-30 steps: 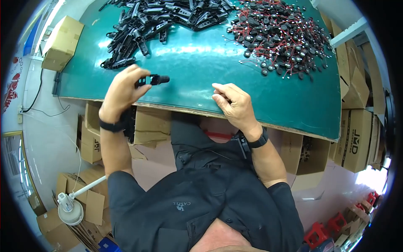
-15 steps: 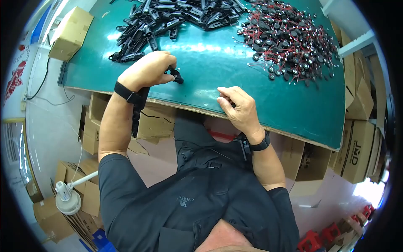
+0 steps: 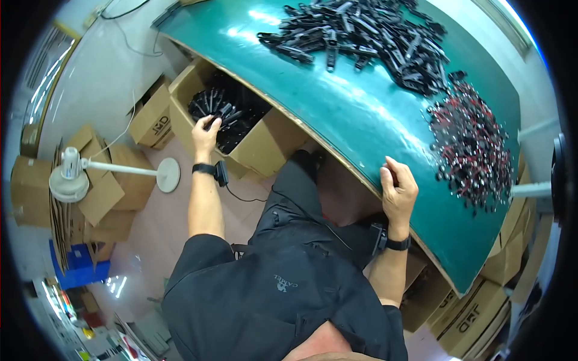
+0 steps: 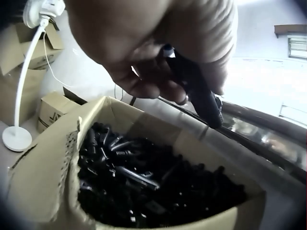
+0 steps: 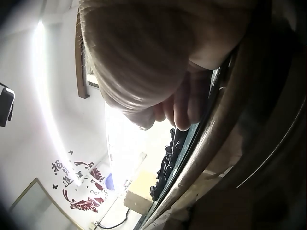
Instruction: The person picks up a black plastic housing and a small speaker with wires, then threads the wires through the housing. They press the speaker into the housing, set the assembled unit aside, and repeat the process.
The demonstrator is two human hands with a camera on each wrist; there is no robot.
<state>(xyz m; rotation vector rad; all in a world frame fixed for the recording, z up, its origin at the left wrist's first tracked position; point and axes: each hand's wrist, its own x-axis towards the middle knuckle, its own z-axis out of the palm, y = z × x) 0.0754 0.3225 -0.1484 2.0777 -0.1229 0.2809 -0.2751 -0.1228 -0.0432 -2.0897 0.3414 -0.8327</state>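
Note:
In the left wrist view my left hand pinches a black ribbed plastic part between thumb and fingers. The hand hangs over an open cardboard box below the table's edge. Many similar black parts fill that box. My right hand lies at the near edge of the green table, its fingers loosely bent and no object visible in them. Farther back on the table is a big heap of black plastic parts.
A pile of small round black pieces with red wires covers the table's right side. Other cartons stand under and beside the table. On the floor at left lie a white fan and flattened cardboard.
My left hand has gone from over the table down and left to the box, with a black part in its fingers. The head view has swung left. My right hand stays by the table edge.

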